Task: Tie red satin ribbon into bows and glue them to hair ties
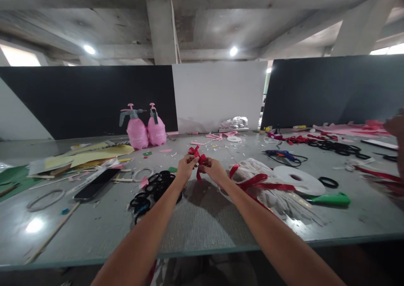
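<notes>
Looks like a craft workshop in some bare concrete building: long desk (202, 231) littered with ribbon scraps (296, 139), black rings (151, 189), a glue gun (280, 153), and pink spray bottles (147, 130).

dim overhead spotlights, warped edges

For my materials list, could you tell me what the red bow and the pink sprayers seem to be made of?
Red bow: seemingly satin-like ribbon; thin loops, slight sheen, pinched by both hands. Pink sprayers: probably moulded plastic; smooth, slightly glossy bodies with grey pump heads.
</notes>
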The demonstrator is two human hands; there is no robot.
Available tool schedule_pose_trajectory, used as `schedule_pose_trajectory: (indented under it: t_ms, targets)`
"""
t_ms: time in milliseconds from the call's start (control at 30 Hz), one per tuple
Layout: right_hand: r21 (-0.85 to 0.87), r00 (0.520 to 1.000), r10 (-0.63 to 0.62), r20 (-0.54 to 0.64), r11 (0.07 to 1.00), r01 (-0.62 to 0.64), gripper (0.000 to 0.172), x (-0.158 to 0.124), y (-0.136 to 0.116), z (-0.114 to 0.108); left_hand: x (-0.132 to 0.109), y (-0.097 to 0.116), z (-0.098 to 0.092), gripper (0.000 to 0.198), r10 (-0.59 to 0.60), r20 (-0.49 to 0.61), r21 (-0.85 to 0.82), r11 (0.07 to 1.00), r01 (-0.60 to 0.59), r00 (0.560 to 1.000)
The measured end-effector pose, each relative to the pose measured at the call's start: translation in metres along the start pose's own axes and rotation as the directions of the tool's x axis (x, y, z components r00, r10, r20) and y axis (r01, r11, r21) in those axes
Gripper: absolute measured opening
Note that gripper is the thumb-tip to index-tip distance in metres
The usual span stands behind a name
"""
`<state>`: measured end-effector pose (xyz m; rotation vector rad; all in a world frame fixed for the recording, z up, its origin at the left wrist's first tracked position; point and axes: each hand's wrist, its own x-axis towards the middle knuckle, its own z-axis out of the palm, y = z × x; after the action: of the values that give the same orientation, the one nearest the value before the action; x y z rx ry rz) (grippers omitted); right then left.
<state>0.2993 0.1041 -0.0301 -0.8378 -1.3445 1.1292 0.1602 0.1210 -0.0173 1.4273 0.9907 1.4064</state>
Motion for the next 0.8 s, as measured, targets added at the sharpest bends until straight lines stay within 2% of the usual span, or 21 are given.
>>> schedule_pose_trajectory:
  t_ms: [133,200,333,467,533,600,667,733,767,800]
  targets:
    - [0.057,0.996,0.084,-0.034,0.995,-0.082,0.023,0.000,0.003,0.004,-0.002,0.007,-0.001,0.036,0.011,-0.050,-0.046,0.999,-0.013,0.999]
    - [0.051,0.993,0.116,0.002,0.992,-0.116,0.024,-0.004,-0.004,0.004,-0.002,0.012,-0.004,0.037,0.001,-0.081,-0.121,0.993,-0.011,0.997]
    - [0.059,0.954,0.257,0.153,0.961,-0.268,0.040,-0.013,-0.033,-0.005,0.003,0.026,-0.015,0.033,-0.017,-0.204,-0.287,0.957,-0.044,0.979]
    - [0.020,0.940,0.316,0.130,0.947,-0.321,0.041,-0.019,-0.074,-0.029,0.014,0.034,-0.033,0.024,-0.104,-0.328,-0.433,0.900,-0.052,0.939]
    - [-0.007,0.956,0.283,0.084,0.959,-0.283,0.037,-0.023,-0.093,-0.041,0.019,0.036,-0.042,0.017,-0.146,-0.364,-0.315,0.949,0.026,0.920]
    - [-0.037,0.973,0.225,0.059,0.974,-0.223,0.035,-0.025,-0.110,-0.050,0.022,0.038,-0.046,0.013,-0.149,-0.400,-0.102,0.988,0.117,0.904]
    - [-0.066,0.983,0.169,0.076,0.984,-0.164,0.036,-0.024,-0.126,-0.054,0.022,0.045,-0.042,0.019,-0.068,-0.420,0.084,0.990,0.114,0.905]
    - [-0.091,0.980,0.142,0.141,0.987,-0.130,0.037,-0.019,-0.140,-0.054,0.017,0.057,-0.027,0.029,0.101,-0.346,0.231,0.973,-0.019,0.933]
    - [-0.103,0.975,0.134,0.179,0.988,-0.117,0.037,-0.016,-0.146,-0.053,0.013,0.065,-0.016,0.026,0.183,-0.215,0.302,0.947,-0.113,0.959]
    - [-0.114,0.970,0.125,0.209,0.988,-0.103,0.037,-0.013,-0.150,-0.053,0.008,0.074,-0.003,0.020,0.198,-0.022,0.298,0.937,-0.183,0.980]
